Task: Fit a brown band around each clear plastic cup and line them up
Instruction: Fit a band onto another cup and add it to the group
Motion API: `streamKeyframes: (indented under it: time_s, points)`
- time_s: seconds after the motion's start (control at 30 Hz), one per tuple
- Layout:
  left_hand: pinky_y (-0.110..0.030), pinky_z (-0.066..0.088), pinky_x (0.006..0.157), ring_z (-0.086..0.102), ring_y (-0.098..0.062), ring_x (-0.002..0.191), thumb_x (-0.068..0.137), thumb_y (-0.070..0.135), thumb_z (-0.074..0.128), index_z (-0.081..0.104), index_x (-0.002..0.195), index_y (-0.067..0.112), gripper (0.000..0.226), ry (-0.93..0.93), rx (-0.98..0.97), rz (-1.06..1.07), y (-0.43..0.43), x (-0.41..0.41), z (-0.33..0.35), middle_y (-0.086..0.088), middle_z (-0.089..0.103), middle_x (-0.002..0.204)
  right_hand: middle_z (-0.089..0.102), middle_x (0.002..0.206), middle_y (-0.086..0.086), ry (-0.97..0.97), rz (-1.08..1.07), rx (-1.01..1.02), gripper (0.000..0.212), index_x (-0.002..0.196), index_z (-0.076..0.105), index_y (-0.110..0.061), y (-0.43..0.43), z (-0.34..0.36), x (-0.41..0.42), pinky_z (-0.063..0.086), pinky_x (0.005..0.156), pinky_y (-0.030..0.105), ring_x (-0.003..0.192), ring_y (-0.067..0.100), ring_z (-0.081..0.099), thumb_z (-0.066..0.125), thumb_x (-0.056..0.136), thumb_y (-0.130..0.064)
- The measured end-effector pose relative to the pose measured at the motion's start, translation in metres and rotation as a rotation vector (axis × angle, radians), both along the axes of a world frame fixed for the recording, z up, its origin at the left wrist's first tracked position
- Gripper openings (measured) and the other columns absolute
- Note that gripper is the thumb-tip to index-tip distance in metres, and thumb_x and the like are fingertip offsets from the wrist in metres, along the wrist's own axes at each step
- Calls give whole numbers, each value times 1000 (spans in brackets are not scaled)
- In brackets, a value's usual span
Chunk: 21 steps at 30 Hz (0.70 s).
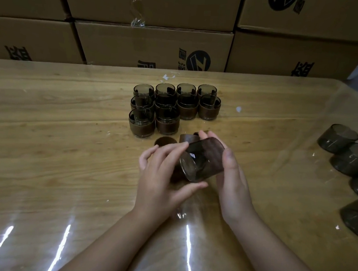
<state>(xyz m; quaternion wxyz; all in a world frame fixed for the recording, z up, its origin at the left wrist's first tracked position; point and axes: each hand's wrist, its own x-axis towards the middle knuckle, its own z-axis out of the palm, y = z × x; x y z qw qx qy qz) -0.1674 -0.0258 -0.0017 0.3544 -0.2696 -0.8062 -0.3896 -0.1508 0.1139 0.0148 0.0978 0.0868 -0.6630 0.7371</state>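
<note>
Both hands hold one clear cup tipped on its side above mid-table. The left hand curls round its clear end with the thumb beneath, and the right hand grips the brown band wrapped round its far half. Bare table spreads wide from 7 to 10 o'clock. The far edge at 12 runs against stacked cardboard boxes. Ten banded cups crowd in rows at 11 to 12, with loose bands just before them, near the fingertips. Bare cups sit in a line at 3, by the right edge
</note>
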Motion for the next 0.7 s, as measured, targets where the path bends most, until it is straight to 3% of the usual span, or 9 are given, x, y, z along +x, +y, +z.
streamKeyframes:
  time_s: [0.1,0.27,0.43,0.6,0.7]
  points:
    - [-48,38,99,43,4,116,82,67,54,40,133,19,71,-83,138,16,-2,0,1,16,47,125,58,135,-9,-36,20,25,59,131,53,-31,-1,-2,0,30,115,43,131,8,47,36,85,-64]
    - [-62,41,96,49,-7,116,81,61,61,35,137,27,71,-163,291,79,-10,-6,2,22,44,127,58,135,-14,-22,61,59,61,133,49,-29,-6,-1,5,36,109,21,129,1,47,32,86,-62]
    - [-61,41,96,49,-18,120,79,41,65,37,138,24,67,-121,227,151,-11,-11,-1,3,44,128,57,136,-9,24,72,39,56,133,51,-25,-6,4,9,36,108,20,131,5,47,33,89,-56]
    - [-45,35,97,45,-9,123,80,40,66,40,136,22,64,-22,97,155,-11,-9,-2,-1,48,132,55,138,-11,105,23,13,55,132,51,-29,-4,6,10,36,106,19,133,8,45,40,91,-64]
    - [-50,36,93,47,-7,121,78,43,67,43,132,21,63,30,-5,109,-7,-5,-1,-3,52,131,53,141,-9,121,-9,15,56,134,53,-33,0,6,7,34,111,27,136,10,42,41,91,-66]
